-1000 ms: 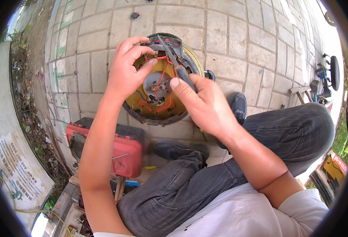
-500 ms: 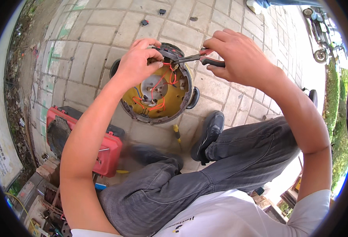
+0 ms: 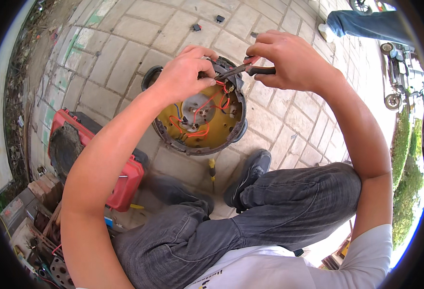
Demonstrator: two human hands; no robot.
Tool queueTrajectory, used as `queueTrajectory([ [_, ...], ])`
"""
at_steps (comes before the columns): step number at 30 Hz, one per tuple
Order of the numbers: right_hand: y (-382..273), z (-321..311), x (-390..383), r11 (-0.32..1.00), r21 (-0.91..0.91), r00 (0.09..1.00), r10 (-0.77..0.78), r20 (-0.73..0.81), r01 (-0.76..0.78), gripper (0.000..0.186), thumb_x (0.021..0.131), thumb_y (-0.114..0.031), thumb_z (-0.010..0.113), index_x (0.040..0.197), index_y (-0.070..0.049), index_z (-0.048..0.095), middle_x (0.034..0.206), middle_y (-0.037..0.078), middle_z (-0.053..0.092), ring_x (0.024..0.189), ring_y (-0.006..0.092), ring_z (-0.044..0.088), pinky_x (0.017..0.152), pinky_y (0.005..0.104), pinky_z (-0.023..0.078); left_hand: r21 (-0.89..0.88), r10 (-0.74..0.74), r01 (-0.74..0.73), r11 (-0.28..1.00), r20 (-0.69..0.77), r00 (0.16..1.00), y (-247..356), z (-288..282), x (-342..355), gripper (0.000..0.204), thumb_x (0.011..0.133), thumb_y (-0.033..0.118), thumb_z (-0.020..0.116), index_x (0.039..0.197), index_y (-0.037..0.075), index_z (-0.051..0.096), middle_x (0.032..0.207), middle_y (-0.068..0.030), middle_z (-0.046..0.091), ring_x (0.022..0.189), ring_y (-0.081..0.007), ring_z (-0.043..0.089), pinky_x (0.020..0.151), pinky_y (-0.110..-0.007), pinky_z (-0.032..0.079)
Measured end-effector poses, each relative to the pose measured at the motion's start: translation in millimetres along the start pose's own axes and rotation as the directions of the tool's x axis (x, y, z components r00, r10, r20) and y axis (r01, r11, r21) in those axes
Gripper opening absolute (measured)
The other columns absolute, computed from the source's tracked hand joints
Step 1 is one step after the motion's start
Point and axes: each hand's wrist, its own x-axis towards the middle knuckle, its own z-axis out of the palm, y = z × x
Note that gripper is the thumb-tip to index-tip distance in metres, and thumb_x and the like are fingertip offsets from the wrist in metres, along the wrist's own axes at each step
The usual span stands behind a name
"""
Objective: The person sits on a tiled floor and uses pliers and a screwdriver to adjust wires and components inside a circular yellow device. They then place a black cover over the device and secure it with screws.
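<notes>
On the paving in front of me lies a round, open-bottomed electric cooker body (image 3: 166,137), its gold inside showing a silver disc (image 3: 196,108). Red wires (image 3: 225,100) and a little blue wire run across it. My right hand (image 3: 293,60) grips pliers (image 3: 241,70) with dark and red handles. Their jaws reach over the far rim, close against the fingertips of my left hand (image 3: 188,70). Those left fingers are pinched together at the rim above the red wires; what they hold is mostly hidden.
A yellow-handled screwdriver (image 3: 212,168) lies between the cooker and my shoes. A red toolbox (image 3: 127,185) sits at left, with assorted tools and scrap (image 3: 53,241) nearer. Two small black parts (image 3: 197,28) lie beyond. Another person's leg (image 3: 366,25) and parked scooters (image 3: 395,72) are at far right.
The plier jaws have come nearer to my left fingertips and tilt more steeply. My view has shifted, bringing more of the other person's leg in.
</notes>
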Motion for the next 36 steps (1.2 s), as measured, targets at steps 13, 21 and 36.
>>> queueTrajectory([
  [13, 9, -4, 16, 0.994, 0.059, 0.995, -0.098, 0.022, 0.096, 0.023, 0.076, -0.021, 0.077, 0.092, -0.006, 0.071, 0.09, 0.011, 0.068, 0.09, 0.0337, 0.066, 0.076, 0.0445, 0.054, 0.002, 0.025, -0.025, 1.0, -0.023, 0.999, -1, 1, 0, 0.011, 0.075, 0.01, 0.08, 0.083, 0.007, 0.073, 0.123, -0.0042, 0.065, 0.121, -0.026, 0.055, 0.099, -0.039, 0.048],
  [21, 5, -6, 19, 0.991, 0.047, 0.991, -0.128, 0.027, 0.127, 0.024, 0.076, -0.021, 0.077, 0.093, -0.006, 0.071, 0.089, 0.011, 0.068, 0.091, 0.0339, 0.066, 0.077, 0.0449, 0.053, -0.002, 0.02, -0.02, 1.0, -0.027, 0.999, 0, 1, 1, 0.01, 0.075, 0.01, 0.08, 0.082, 0.007, 0.073, 0.123, -0.0038, 0.065, 0.122, -0.0254, 0.055, 0.099, -0.038, 0.049],
  [36, 3, -12, 26, 0.992, 0.057, 0.994, -0.111, 0.012, 0.11, 0.025, 0.074, -0.019, 0.077, 0.091, -0.002, 0.07, 0.092, 0.014, 0.067, 0.094, 0.0355, 0.065, 0.08, 0.0457, 0.052, 0.051, 0.155, -0.149, 0.987, -0.118, 0.981, -4, 5, -1, 0.011, 0.074, 0.006, 0.08, 0.083, 0.003, 0.074, 0.121, -0.0071, 0.07, 0.12, -0.0277, 0.057, 0.098, -0.039, 0.05],
])
